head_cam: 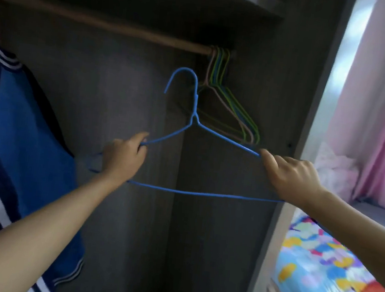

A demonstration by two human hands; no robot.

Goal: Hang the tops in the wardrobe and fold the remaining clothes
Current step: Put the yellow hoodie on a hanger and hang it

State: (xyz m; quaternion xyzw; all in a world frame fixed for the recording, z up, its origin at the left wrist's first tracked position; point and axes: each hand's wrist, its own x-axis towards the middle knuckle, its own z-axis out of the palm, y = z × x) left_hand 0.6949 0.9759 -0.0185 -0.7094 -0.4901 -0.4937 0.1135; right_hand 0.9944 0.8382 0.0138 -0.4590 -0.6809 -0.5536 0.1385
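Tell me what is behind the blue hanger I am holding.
Empty wire hangers, pink, green and blue, hang bunched at the right end of the wooden rail, against the wardrobe's back wall. The blue hanger crosses their lower corners; shadow hides their left sides.

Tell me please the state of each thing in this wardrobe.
blue hanger, off the rail, empty, held at both shoulders.
left hand, grips the hanger's left shoulder.
right hand, pinches the hanger's right shoulder.
spare hangers, empty, hung at the rail's right end.
blue top, hanging at the left.
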